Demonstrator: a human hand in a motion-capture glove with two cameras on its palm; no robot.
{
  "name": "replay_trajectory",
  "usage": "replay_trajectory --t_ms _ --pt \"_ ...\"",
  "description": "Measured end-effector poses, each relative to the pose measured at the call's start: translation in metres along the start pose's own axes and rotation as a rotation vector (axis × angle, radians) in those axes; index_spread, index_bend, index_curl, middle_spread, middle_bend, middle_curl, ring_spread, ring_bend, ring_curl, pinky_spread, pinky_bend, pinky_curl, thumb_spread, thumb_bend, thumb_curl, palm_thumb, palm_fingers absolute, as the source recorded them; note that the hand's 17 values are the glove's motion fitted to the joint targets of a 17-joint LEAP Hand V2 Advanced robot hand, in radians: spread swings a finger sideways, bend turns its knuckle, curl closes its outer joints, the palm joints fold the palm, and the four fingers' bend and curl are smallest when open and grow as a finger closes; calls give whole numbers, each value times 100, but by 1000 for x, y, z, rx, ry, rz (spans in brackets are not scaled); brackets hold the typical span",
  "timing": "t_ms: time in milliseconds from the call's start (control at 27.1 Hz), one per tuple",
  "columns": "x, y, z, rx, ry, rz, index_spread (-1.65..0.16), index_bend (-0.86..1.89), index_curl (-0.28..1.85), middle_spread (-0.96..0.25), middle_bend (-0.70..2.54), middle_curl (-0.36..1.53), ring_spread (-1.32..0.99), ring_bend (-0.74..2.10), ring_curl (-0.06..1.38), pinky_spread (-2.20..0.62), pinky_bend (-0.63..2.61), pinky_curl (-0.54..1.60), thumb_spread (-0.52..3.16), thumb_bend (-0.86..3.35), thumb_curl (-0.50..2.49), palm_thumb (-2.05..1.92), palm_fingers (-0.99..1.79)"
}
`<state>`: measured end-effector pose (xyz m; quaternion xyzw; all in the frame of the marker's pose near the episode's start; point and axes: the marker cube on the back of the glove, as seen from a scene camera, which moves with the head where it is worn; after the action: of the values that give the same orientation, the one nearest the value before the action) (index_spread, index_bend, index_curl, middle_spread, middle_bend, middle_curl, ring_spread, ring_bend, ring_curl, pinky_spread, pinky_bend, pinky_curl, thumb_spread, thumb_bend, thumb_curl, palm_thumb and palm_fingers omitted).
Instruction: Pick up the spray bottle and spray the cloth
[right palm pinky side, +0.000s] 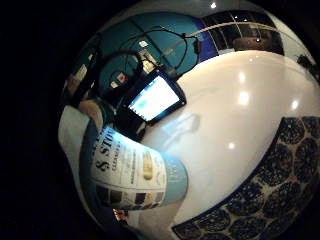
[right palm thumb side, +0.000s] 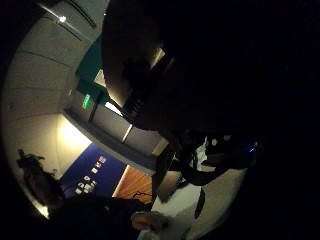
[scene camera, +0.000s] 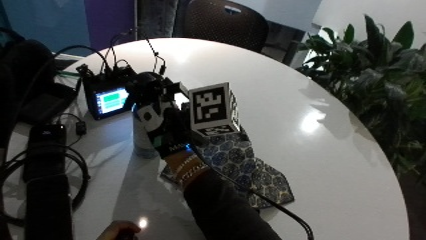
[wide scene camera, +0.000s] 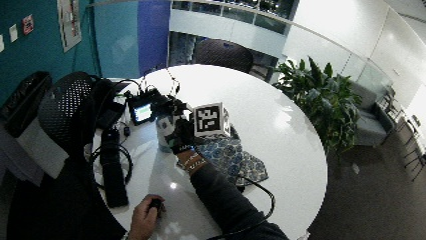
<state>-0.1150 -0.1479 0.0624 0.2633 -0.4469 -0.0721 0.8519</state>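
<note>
At the near edge of the round white table (scene camera: 333, 150), my bare left hand (wide scene camera: 145, 216) rests on the surface while my gloved right hand (scene camera: 163, 127) reaches in over the near-left part of the tabletop. The gloved fingers are curled round the spray bottle (scene camera: 143, 135), which stands upright on the table; the little-finger palm view shows its printed label (right palm pinky side: 131, 172) close against my palm. Whether the base has left the surface I cannot tell. Just beside the bottle, toward the table's middle, lies the blue patterned cloth (scene camera: 256, 172), spread flat. Beyond my hand, near the left edge, a small monitor (scene camera: 110, 100) glows among black cables (scene camera: 40, 165); a dark chair (scene camera: 223, 22) stands at the far edge. To do this step well, I judge I should lift the bottle straight up, keep it upright, turn the nozzle toward the cloth and away from the monitor, and settle a finger on the trigger before squeezing.
</note>
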Motion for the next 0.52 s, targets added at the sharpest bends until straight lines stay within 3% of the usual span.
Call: replay_trajectory --t_ms 332,517 --pt "26 46 -32 -177 186 143 -29 11 44 -8 24 44 -8 41 42 7 28 37 124 -4 38 67 61" --pt "15 62 -55 -278 350 161 -31 13 40 -5 20 42 -5 33 38 14 25 35 121 -3 36 65 50"
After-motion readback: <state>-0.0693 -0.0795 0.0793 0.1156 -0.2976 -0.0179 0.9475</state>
